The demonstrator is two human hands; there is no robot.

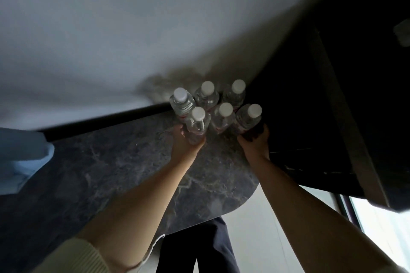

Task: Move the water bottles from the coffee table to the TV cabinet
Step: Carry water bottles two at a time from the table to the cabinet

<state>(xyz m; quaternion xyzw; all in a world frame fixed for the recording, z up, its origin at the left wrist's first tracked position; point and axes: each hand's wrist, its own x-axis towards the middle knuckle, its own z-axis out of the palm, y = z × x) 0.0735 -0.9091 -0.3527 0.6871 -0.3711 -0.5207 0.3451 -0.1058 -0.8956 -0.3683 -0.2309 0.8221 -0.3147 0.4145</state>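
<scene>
Head view, left hand [185, 139] fingers gripping bottle [196, 125], right hand [255, 138] clasping another [247, 119].

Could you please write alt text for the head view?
Two bare hands, left hand and right hand, hold a cluster of six white-capped water bottles over a dark marble surface beside a white wall.

Pale wall [111, 29], light blue cloth [20, 159], white floor [261, 239]
</scene>
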